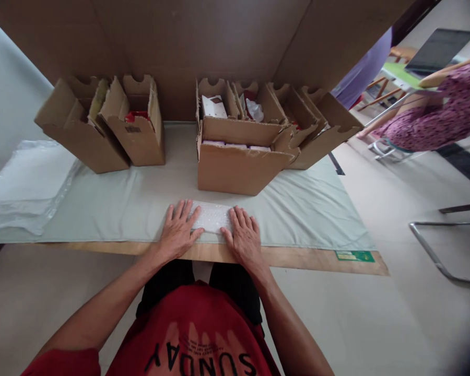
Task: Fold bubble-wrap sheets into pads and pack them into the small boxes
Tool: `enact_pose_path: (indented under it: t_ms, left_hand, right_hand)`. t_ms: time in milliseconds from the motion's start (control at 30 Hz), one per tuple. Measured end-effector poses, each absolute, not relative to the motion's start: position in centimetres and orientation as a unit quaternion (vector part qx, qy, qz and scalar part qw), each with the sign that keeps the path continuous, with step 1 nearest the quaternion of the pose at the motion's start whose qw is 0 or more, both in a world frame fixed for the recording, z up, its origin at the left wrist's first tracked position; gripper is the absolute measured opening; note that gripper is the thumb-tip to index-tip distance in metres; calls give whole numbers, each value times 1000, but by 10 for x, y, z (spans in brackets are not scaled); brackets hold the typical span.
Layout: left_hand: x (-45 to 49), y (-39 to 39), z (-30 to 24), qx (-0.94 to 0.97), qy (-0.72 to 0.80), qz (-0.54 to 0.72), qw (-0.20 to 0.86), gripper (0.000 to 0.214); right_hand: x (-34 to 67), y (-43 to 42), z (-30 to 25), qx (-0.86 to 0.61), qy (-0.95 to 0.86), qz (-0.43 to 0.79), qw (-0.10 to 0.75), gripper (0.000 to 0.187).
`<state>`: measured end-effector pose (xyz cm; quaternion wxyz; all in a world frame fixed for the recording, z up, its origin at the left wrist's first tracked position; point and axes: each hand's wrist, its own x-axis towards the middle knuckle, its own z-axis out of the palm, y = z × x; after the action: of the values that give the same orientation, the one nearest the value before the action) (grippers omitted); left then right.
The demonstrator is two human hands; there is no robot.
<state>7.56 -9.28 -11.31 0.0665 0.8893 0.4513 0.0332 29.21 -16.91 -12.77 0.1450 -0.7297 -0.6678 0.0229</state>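
On cloth (309,209) | bubble wrap (211,216) between left hand (177,233) and right hand (244,238) | both spread flat, touching its ends

The bubble wrap (211,215) is whitish, the cloth (121,209) pale green.

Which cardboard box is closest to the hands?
The wide front box, just beyond the bubble wrap; the other boxes all stand farther back.

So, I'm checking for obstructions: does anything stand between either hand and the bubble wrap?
Nothing visible: the left hand and right hand touch opposite ends of the bubble wrap. The nearest cardboard box stands beyond it, not between.
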Motion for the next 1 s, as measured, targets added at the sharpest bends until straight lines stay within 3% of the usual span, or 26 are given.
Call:
enact_pose_path:
  t_ms: [167, 433, 667, 1000]
  left_hand:
    - [63, -92, -113, 882, 463, 44, 80, 60]
    - [58, -61, -88, 844, 507, 116, 133, 50]
    - [72, -34, -71, 837, 529, 39, 135, 43]
    - [81, -13, -83, 821, 531, 33, 208, 20]
  right_hand:
    - [296, -171, -130, -731, -665, 23, 154, 60]
    - [317, -158, -109, -724, -649, 43, 229, 43]
    - [323, -122, -85, -722, -677, 91, 111, 38]
    - [331, -98, -87, -732, -664, 126, 90, 18]
